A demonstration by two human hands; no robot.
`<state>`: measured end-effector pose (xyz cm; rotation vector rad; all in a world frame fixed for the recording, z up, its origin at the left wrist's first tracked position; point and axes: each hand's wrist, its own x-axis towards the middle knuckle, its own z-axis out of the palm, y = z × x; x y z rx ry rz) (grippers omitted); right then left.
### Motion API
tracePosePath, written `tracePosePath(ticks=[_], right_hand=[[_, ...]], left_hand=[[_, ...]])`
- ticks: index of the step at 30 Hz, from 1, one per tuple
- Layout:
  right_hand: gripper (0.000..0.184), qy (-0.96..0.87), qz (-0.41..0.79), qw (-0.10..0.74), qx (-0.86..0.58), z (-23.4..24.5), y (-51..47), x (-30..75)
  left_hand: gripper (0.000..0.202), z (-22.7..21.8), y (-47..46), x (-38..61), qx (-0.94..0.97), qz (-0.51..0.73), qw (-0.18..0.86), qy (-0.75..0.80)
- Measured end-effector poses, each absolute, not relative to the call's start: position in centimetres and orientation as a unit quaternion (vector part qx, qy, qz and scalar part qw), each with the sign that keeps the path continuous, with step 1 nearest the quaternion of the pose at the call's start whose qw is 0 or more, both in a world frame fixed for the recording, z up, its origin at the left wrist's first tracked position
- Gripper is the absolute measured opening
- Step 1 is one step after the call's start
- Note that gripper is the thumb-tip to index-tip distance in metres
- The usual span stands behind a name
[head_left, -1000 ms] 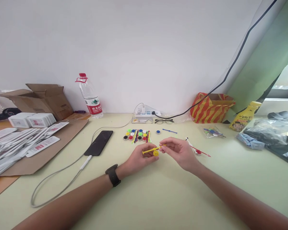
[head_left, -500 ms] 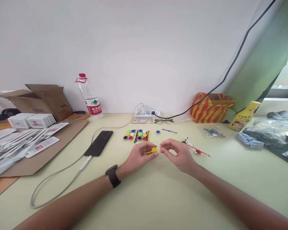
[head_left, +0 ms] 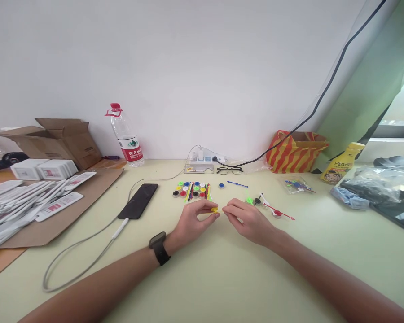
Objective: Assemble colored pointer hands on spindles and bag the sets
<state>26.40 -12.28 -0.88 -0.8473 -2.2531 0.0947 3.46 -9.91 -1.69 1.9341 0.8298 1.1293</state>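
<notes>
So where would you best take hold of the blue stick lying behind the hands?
Probably at the middle of the shaft of the blue stick, pinched from above across its width. It lies flat on the table, running left to right, thin, with bare surface on both long sides. The blue cap sits just off its left end, so that end is the more crowded.

A water bottle (head_left: 125,136) with a red cap stood upright against the wall; to its left sat an open cardboard box (head_left: 59,139), with white packets (head_left: 27,197) fanned over brown card in front; a black phone (head_left: 138,200) lay flat, its cable (head_left: 84,251) looping toward the near edge; a power strip (head_left: 204,158) and folded glasses (head_left: 229,170) lay at the back; a red-and-yellow striped bag (head_left: 294,151) and a yellow bottle (head_left: 343,164) stood to the right.
</notes>
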Motion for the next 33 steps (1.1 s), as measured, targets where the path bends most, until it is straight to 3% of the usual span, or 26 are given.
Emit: tracePosePath(ticks=[18,33], right_hand=[[0.017,-0.875,0.048,0.327,-0.354,-0.39,-12.7,26.11],[0.018,-0.874,0.028,0.331,-0.356,-0.79,-12.49,25.99]], left_hand=[[0.02,-1.63,-10.01,3.29,0.781,0.431,0.316,0.324],[0.023,-1.88,-9.89,3.32,0.769,0.416,0.354,0.333]])
